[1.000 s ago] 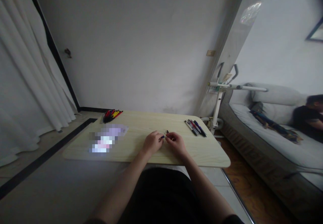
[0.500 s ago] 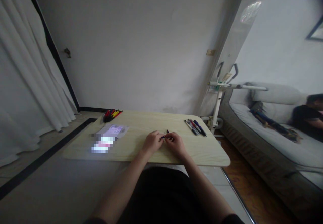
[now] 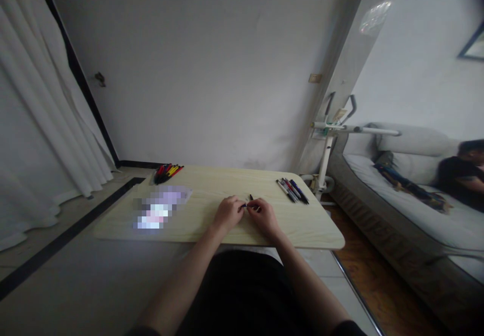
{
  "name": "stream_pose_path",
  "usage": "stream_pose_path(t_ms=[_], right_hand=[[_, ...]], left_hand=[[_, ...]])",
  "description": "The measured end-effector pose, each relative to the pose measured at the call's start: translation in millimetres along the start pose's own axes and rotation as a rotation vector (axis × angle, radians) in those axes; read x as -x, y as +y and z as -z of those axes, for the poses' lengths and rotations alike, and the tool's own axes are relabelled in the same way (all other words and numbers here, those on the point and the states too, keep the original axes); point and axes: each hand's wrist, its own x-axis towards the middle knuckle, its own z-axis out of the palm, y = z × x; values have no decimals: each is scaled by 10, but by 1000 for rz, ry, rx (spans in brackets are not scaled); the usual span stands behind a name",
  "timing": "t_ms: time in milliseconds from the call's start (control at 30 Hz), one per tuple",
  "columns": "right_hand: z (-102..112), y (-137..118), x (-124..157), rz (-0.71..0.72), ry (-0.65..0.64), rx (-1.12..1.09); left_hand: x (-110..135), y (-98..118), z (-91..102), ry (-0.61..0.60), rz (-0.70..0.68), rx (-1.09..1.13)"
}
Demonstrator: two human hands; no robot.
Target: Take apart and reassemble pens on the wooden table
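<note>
My left hand point(image 3: 228, 212) and my right hand point(image 3: 263, 215) rest close together on the pale wooden table point(image 3: 212, 227), near its middle. Both have their fingers curled and pinch a small dark pen point(image 3: 246, 205) between them, the left at one end and the right at the other. A short dark piece point(image 3: 250, 197) lies on the table just beyond my right hand's fingers. Several pens point(image 3: 292, 190) lie side by side at the far right of the table.
A bunch of red, yellow and black pens point(image 3: 168, 172) lies at the far left corner. A blurred paper packet point(image 3: 161, 207) sits left of my hands. White curtains hang at left. A sofa point(image 3: 412, 210) with a seated person point(image 3: 463, 174) is at right, behind a white stand point(image 3: 327, 154).
</note>
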Motion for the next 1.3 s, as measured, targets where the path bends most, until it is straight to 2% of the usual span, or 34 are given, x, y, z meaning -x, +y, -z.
stream_pose_path(t_ms=[867,1300], right_hand=[[23,9,-25,-41,33,-17],[148,102,3,-38,24,25]], left_hand=[[1,13,25,58,101,-78],[2,-2,17,49,89,-97]])
